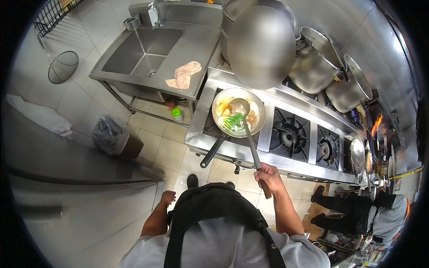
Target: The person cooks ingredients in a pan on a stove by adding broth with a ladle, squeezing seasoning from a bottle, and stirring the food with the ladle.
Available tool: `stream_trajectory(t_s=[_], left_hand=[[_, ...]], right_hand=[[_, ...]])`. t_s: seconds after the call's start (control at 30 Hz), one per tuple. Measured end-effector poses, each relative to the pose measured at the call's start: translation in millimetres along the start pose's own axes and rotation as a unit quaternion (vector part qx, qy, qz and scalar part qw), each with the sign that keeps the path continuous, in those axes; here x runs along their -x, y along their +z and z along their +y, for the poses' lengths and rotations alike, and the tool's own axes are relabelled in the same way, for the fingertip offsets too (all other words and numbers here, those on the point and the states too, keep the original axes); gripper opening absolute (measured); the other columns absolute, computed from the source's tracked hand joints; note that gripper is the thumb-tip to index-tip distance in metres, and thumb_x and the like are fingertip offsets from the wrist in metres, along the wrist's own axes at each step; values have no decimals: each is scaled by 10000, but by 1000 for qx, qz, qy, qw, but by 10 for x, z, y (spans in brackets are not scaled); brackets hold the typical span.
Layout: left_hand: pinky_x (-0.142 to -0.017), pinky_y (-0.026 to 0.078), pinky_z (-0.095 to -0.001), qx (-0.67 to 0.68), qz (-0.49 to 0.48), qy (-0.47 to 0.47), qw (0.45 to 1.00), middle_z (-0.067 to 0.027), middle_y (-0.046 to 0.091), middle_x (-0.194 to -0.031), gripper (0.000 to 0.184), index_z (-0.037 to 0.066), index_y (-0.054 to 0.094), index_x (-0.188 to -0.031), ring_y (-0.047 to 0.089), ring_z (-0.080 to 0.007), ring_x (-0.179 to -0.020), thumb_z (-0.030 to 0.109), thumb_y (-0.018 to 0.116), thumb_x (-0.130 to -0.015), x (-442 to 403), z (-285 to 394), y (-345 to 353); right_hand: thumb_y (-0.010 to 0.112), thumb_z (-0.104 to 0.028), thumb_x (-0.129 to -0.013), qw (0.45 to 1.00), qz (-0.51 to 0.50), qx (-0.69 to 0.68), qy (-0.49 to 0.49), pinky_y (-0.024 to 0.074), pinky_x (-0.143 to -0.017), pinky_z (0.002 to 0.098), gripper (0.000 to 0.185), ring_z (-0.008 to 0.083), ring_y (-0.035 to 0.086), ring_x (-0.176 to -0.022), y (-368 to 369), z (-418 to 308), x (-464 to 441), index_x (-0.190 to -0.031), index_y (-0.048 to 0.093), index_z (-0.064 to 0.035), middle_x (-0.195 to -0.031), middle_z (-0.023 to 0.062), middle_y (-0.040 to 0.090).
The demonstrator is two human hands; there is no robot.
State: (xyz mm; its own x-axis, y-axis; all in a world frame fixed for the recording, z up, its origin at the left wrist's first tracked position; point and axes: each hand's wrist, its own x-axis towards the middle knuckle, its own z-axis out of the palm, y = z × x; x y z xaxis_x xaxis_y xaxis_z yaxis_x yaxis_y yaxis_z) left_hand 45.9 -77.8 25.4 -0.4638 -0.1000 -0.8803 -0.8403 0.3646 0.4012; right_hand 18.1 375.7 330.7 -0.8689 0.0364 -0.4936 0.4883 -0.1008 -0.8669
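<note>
My right hand [269, 175] is wrapped round the brown handle of a long ladle [253, 146]. The ladle's bowl rests in a frying pan [261, 107] on the left end of the stove. Inside the pan are green leafy vegetables [233, 122], yellowish pieces and some browned food in light liquid. The pan's black handle [213, 152] points toward me, with no hand on it. Down by my left side, my left hand [168, 198] has its fingers curled in, and nothing shows in it.
Beside the pan are burners [290, 135] on the stove [266, 149]. Large pots [313, 67] line the back. Left stands a sink [138, 53] with a cloth [184, 75]. A bin [111, 134] is on the floor. At right, a person [357, 214] stands near a flame [377, 124].
</note>
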Motion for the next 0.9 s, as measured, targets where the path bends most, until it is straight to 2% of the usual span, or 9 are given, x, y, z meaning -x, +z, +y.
stream_trajectory(t_s=[0.13,0.23,0.33,0.43,0.53,0.63,0.73,0.83,0.9], left_hand=[[-410,401,-316,-1,0,-9,1000,-77,627,-776,230,47,609,-914,586,-172,-577,248,532,-831,-31,-26,-5],[-401,399,-309,2,-2,-13,1000,-77,627,-768,224,50,610,-912,588,-169,-577,243,536,-826,-63,-30,1],[-398,399,-307,13,0,-8,1000,-78,628,-763,219,52,611,-922,591,-167,-579,236,541,-826,-63,-26,4],[-397,401,-307,24,-1,-9,1000,-79,630,-767,220,51,611,-940,595,-166,-580,230,548,-828,-52,-13,5],[-398,404,-309,28,-7,-10,1000,-80,631,-768,222,51,611,-957,595,-166,-575,227,554,-834,-61,-12,-9],[-403,408,-314,30,-4,-10,999,-80,630,-756,218,47,610,-959,594,-167,-570,222,555,-842,-60,-42,-8],[-411,411,-319,32,-3,-6,999,-78,628,-748,212,40,608,-947,594,-168,-570,218,555,-846,-53,-77,-14],[-415,412,-318,31,-7,-7,999,-74,628,-757,208,34,600,-942,595,-167,-574,214,546,-853,-44,-101,-17],[-412,410,-315,25,-7,-6,1000,-74,629,-762,205,32,595,-938,595,-167,-571,212,537,-857,-45,-114,-17]], right_hand=[[629,-76,-763,986,60,148,-52,382,-490,240,231,68,495,-531,-15,32,-62,-986,608,-19,-620,-7,552],[621,-108,-763,968,83,227,-66,424,-537,285,328,143,556,-567,-110,91,-132,-1072,576,-4,-636,51,580],[618,-139,-755,908,159,380,-74,459,-599,338,383,246,599,-626,-119,110,-165,-1104,550,2,-668,127,595],[625,-164,-746,888,179,421,-53,470,-652,378,407,324,602,-674,-82,79,-199,-1110,545,-2,-695,177,591],[620,-103,-766,862,196,454,-109,435,-530,306,306,165,562,-548,-119,279,-310,-1038,556,21,-613,99,572],[621,-112,-775,924,134,342,-110,421,-502,283,253,147,536,-512,-151,402,-421,-991,569,10,-618,71,576],[607,-126,-775,984,81,150,-41,411,-501,268,206,103,518,-528,-108,366,-439,-953,609,-23,-625,25,563],[607,-95,-793,999,27,-13,-20,371,-388,214,138,90,477,-442,-72,265,-412,-900,563,-19,-610,20,545],[606,-97,-798,997,11,-76,-12,366,-371,213,207,97,473,-431,-75,254,-410,-973,554,1,-619,22,538]])
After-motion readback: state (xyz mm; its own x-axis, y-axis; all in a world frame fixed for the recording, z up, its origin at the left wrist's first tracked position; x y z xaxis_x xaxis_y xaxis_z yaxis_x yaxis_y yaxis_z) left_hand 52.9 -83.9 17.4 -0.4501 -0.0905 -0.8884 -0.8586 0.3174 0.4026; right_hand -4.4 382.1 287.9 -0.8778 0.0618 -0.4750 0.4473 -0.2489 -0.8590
